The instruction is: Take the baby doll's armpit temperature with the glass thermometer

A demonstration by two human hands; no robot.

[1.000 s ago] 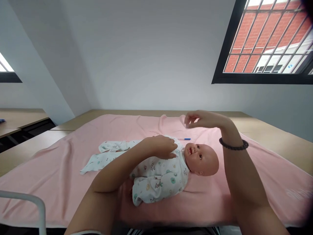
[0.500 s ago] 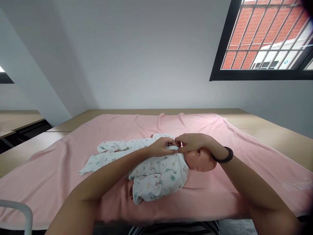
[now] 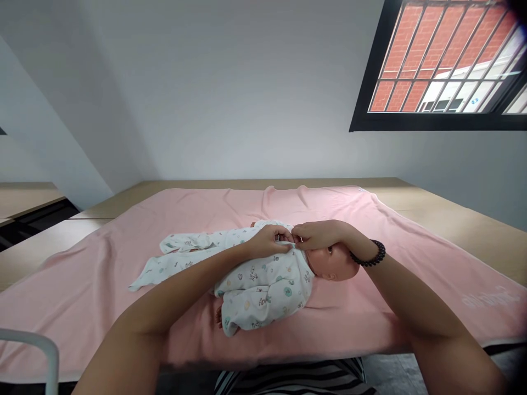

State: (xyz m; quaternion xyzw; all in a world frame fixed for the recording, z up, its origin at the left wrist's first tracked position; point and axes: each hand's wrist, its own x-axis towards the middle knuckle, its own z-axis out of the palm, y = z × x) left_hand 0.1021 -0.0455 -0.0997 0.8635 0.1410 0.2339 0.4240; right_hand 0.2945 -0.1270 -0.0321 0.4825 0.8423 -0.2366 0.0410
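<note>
Hands meet at the neck of the doll (image 3: 329, 262), which lies on its back on the pink blanket (image 3: 411, 241) over the desk (image 3: 453, 211). The left hand (image 3: 269, 241) and right hand (image 3: 319, 235) each pinch the collar of the white sleepsuit (image 3: 263, 280), likely so the soft cloth stays put. Pale writing on the blanket's corner is too faint to read.

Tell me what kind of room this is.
Probably a classroom for baby-care practice: a baby doll lies on a pink blanket spread over plain wooden desks, under a barred window.
</note>
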